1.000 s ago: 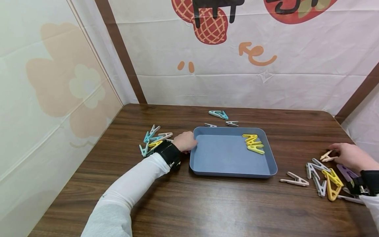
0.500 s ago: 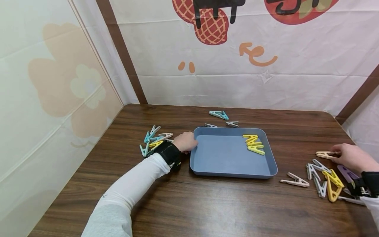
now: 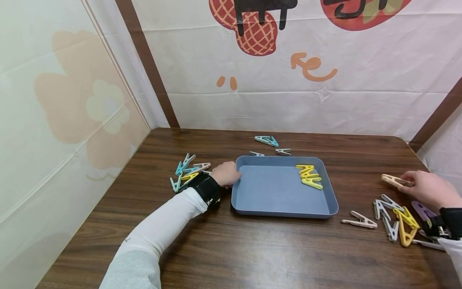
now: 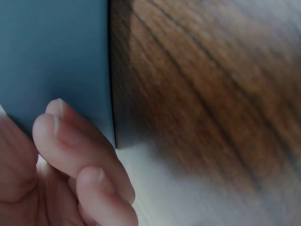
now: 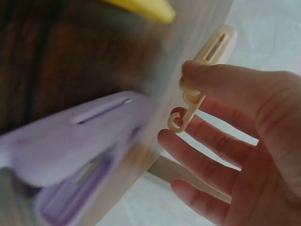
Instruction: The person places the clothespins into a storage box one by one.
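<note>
Surface (image 3: 252, 249): dark wood-grain top, backed and flanked by pale printed cloth panels (image 3: 325, 100)

Tray (image 3: 278, 208): blue-grey, shallow, rectangular, at the middle of the surface; three yellow pegs (image 3: 309, 176) lie together in its far right part

Left hand (image 3: 226, 172): white sleeve, black wrist strap; rests against the tray's left rim, fingers curled at the rim; the left wrist view shows fingertips (image 4: 51, 127) touching the blue wall; grip pressed on the tray edge, whether it clasps the rim cannot be told

Right hand (image 3: 424, 188): at the right edge of the surface, raised a little above it; grip pinching a beige peg (image 3: 395, 180) between thumb and forefinger, the other fingers spread loosely, as the right wrist view shows (image 5: 197, 89); the peg points left toward the tray, well apart from it

Right peg group (image 3: 397, 218): grey, yellow and purple pegs lying just below the right hand; one beige peg on the surface (image 3: 359, 220) between this group and the tray

Left peg group (image 3: 187, 170): teal, yellow and pale pegs just beside the left wrist

Far pegs (image 3: 267, 140): one teal pair and two small grey ones just beyond the tray's far rim
</note>
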The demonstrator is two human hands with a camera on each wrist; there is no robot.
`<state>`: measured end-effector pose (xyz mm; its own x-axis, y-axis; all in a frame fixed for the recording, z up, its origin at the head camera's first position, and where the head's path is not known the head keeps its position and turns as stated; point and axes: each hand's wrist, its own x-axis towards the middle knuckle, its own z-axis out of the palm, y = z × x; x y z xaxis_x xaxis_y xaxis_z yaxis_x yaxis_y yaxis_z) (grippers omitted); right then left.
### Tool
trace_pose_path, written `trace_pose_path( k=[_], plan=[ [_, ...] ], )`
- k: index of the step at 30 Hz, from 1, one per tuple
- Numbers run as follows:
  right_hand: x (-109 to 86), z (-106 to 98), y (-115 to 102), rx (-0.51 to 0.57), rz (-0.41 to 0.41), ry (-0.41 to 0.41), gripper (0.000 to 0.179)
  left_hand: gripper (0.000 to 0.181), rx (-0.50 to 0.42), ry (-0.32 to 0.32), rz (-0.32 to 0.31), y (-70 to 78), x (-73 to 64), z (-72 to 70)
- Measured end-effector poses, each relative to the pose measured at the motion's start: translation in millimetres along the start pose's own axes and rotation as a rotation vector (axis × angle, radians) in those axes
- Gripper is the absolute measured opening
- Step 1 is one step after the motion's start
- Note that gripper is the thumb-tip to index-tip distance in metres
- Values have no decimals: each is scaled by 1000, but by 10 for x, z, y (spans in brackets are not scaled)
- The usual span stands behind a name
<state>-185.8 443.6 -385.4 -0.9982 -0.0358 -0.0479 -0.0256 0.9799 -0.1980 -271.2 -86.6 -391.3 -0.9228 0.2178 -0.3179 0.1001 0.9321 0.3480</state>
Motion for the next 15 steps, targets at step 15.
trace_pose_path(
  k=[15],
  plan=[
    [52, -243, -627, -41, -165, 154, 31, 35, -11, 9, 2, -13, 7, 9]
  ],
)
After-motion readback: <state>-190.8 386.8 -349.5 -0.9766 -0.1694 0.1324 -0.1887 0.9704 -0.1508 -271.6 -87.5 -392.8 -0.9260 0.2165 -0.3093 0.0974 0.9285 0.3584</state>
